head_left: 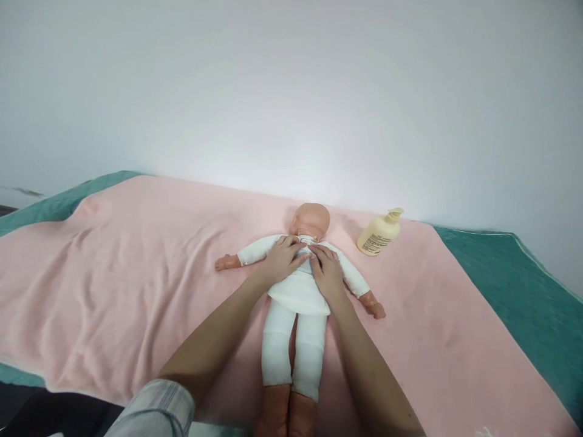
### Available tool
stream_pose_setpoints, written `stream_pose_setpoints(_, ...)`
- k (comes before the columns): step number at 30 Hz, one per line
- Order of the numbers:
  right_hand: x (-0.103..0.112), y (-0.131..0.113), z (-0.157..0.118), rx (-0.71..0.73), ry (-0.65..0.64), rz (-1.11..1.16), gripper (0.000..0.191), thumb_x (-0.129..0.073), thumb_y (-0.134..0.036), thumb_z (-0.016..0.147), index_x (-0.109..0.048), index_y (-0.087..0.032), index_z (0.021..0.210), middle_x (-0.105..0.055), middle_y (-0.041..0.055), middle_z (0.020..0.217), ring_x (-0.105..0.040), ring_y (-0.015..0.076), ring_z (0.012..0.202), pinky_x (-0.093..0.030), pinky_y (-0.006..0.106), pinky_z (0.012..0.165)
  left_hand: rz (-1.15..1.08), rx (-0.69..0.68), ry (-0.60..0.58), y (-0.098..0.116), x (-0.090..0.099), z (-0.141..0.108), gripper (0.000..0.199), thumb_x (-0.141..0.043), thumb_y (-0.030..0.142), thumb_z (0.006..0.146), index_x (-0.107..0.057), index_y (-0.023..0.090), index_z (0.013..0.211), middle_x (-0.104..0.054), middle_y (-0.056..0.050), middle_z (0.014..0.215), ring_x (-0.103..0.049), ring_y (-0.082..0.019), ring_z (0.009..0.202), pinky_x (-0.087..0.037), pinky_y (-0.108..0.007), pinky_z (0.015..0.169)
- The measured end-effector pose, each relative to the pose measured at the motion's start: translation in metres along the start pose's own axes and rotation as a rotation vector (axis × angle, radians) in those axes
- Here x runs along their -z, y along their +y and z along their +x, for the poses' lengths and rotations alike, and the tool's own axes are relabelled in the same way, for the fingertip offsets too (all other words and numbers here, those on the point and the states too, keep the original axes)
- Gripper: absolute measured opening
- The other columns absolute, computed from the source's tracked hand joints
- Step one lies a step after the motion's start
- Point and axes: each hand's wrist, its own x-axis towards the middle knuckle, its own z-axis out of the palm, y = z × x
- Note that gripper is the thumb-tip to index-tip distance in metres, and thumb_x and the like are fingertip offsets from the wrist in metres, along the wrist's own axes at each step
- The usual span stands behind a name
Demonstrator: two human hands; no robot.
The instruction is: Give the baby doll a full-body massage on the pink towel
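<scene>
A baby doll (298,294) with a white cloth body lies stretched out, its head away from me and its arms spread to both sides. No face shows on its bald head, so it seems to lie face down. My left hand (283,260) rests on the left of its upper back, fingers laid out flat. On the right of the upper back lies my right hand (327,270), also open with fingers extended. The fingertips of both hands come close together near the middle, just below the neck. Neither hand grasps anything.
A pale yellow pump bottle (380,233) stands to the right of the doll's head. Under the doll is a pink blanket (432,315), wrinkled on the left, over a green cloth (514,279). A plain pale wall (291,103) rises behind.
</scene>
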Motion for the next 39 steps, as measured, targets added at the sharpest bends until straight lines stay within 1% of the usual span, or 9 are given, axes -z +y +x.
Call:
stream_pose_setpoints(5, 0.000, 0.000, -0.001, 0.020, 0.019, -0.014, 0.038, -0.036, -0.033, 0.096, -0.061, -0.020, 0.122, -0.062, 0.0104, 0.124, -0.051, 0.0265, 0.118, -0.039, 0.048, 0.102, -0.019, -0.019, 0.047, 0.001, -0.001, -0.001, 0.039, -0.045, 0.041, 0.095, -0.057, 0.019, 0.125, -0.055, -0.011, 0.118, -0.048, -0.025, 0.114, -0.038, -0.044, 0.103)
stream_pose_setpoints(12, -0.001, 0.002, 0.000, 0.009, -0.004, -0.017, 0.038, -0.036, -0.032, 0.096, -0.061, -0.019, 0.121, -0.062, 0.0105, 0.124, -0.051, 0.0267, 0.117, -0.038, 0.048, 0.102, -0.008, -0.013, 0.034, 0.001, 0.000, 0.000, 0.039, -0.045, 0.041, 0.095, -0.058, 0.019, 0.124, -0.056, -0.011, 0.119, -0.049, -0.026, 0.115, -0.039, -0.045, 0.103)
stream_pose_setpoints(16, 0.001, 0.000, -0.001, -0.003, 0.014, 0.025, 0.038, -0.037, -0.033, 0.096, -0.061, -0.019, 0.120, -0.062, 0.0111, 0.123, -0.051, 0.0268, 0.117, -0.038, 0.049, 0.102, -0.021, -0.009, 0.024, 0.002, 0.002, -0.001, 0.039, -0.046, 0.040, 0.095, -0.057, 0.018, 0.124, -0.057, -0.011, 0.120, -0.049, -0.026, 0.115, -0.038, -0.044, 0.104)
stream_pose_setpoints(21, 0.009, -0.005, -0.009, -0.030, 0.121, 0.152, 0.033, -0.040, -0.035, 0.096, -0.062, -0.022, 0.115, -0.062, 0.0100, 0.118, -0.053, 0.0247, 0.114, -0.039, 0.047, 0.102, -0.094, 0.000, -0.010, 0.004, 0.015, -0.002, 0.039, -0.048, 0.038, 0.094, -0.054, 0.021, 0.129, -0.055, -0.010, 0.125, -0.047, -0.026, 0.119, -0.038, -0.045, 0.104)
stream_pose_setpoints(26, 0.019, -0.013, -0.025, -0.066, 0.247, 0.242, 0.029, -0.043, -0.036, 0.096, -0.067, -0.023, 0.106, -0.060, 0.0090, 0.108, -0.055, 0.0238, 0.107, -0.043, 0.044, 0.098, -0.091, -0.010, -0.045, 0.015, 0.041, -0.004, 0.033, -0.051, 0.038, 0.093, -0.063, 0.023, 0.120, -0.058, -0.009, 0.122, -0.045, -0.028, 0.121, -0.038, -0.047, 0.104)
stream_pose_setpoints(29, 0.023, -0.019, -0.038, -0.076, 0.268, 0.253, 0.029, -0.043, -0.034, 0.096, -0.070, -0.024, 0.101, -0.059, 0.0078, 0.100, -0.056, 0.0233, 0.100, -0.045, 0.042, 0.091, -0.114, -0.042, -0.127, 0.024, 0.063, -0.010, 0.033, -0.049, 0.041, 0.093, -0.064, 0.024, 0.118, -0.059, -0.007, 0.123, -0.046, -0.027, 0.121, -0.039, -0.043, 0.102)
stream_pose_setpoints(33, 0.028, -0.025, -0.058, -0.021, 0.250, 0.249, 0.031, -0.042, -0.030, 0.096, -0.072, -0.025, 0.094, -0.061, 0.0058, 0.090, -0.056, 0.0231, 0.092, -0.045, 0.044, 0.089, -0.166, -0.132, -0.363, 0.032, 0.087, -0.023, 0.029, -0.051, 0.042, 0.093, -0.065, 0.027, 0.114, -0.066, -0.002, 0.114, -0.057, -0.024, 0.111, -0.045, -0.037, 0.093)
stream_pose_setpoints(35, 0.031, -0.028, -0.067, 0.027, 0.220, 0.245, 0.031, -0.042, -0.028, 0.095, -0.073, -0.026, 0.092, -0.061, 0.0052, 0.087, -0.056, 0.0231, 0.088, -0.046, 0.044, 0.084, -0.196, -0.180, -0.460, 0.034, 0.093, -0.029, 0.026, -0.052, 0.042, 0.093, -0.066, 0.028, 0.110, -0.069, 0.000, 0.110, -0.062, -0.022, 0.104, -0.046, -0.035, 0.090)
stream_pose_setpoints(39, 0.036, -0.033, -0.078, 0.161, 0.147, 0.262, 0.028, -0.045, -0.023, 0.092, -0.073, -0.026, 0.089, -0.062, 0.0045, 0.082, -0.057, 0.0217, 0.079, -0.046, 0.041, 0.070, -0.286, -0.236, -0.505, 0.037, 0.094, -0.037, 0.022, -0.058, 0.041, 0.090, -0.068, 0.029, 0.106, -0.073, 0.003, 0.101, -0.067, -0.019, 0.094, -0.048, -0.030, 0.083)
